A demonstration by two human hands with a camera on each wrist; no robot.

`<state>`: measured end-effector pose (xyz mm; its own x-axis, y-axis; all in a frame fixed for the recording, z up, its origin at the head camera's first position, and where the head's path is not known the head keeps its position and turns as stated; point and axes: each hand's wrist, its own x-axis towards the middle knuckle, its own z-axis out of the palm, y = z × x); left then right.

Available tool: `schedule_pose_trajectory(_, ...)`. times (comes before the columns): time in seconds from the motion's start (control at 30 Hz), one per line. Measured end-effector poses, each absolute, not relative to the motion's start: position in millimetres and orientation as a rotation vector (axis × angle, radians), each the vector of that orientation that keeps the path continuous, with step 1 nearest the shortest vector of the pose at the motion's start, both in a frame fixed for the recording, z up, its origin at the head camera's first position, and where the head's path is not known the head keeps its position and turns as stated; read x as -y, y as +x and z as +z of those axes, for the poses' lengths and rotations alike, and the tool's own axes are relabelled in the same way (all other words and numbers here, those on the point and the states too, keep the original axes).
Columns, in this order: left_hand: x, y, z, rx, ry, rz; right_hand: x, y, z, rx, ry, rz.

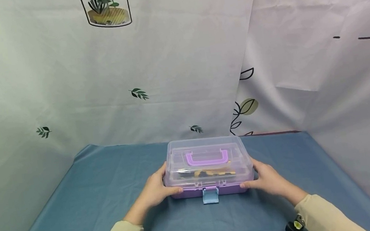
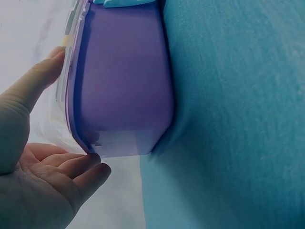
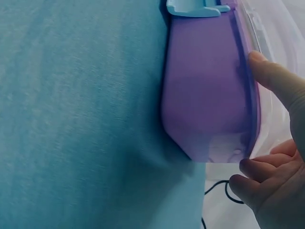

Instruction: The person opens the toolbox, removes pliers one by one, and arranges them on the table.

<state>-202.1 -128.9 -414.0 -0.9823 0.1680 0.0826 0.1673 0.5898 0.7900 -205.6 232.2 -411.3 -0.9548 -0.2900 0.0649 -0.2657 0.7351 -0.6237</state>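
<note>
A purple plastic storage box (image 1: 190,194) with a clear lid (image 1: 175,151) sits on the cloth, its long side facing me. The lid is down, and a purple handle (image 1: 207,163) lies folded on it. At the front a light blue latch (image 1: 210,196) hangs swung outward, off the lid. Through the lid I make out a yellow-and-black item (image 1: 213,172), its kind unclear. My left hand (image 1: 155,187) grips the left end, thumb at the front rim and fingers along the side. The right hand (image 1: 269,178) mirrors this at the right end.
Blue cloth (image 1: 88,202) covers the table. Pale curtains (image 1: 178,55) with leaf prints rise behind it and on both sides. A thin black cable (image 3: 225,188) shows beyond the table edge in the right wrist view.
</note>
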Motion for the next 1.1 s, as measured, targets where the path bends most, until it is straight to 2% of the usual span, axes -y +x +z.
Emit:
schedule_pose_trajectory(0.47, 129, -204, -406, -2.793, 0.341, 1.54, -242, -209, -393, -2.961, -0.449, -1.039)
schedule_pose_trajectory(0.73, 127, -206, -408, -2.852, 0.279, 1.633, -244, -210, -388, -3.027, -0.472, -1.07)
schedule_pose_trajectory(1.1, 122, -211, -406, -2.903, 0.242, 1.784, -243, -212, -396, -3.145, -0.687, -1.024)
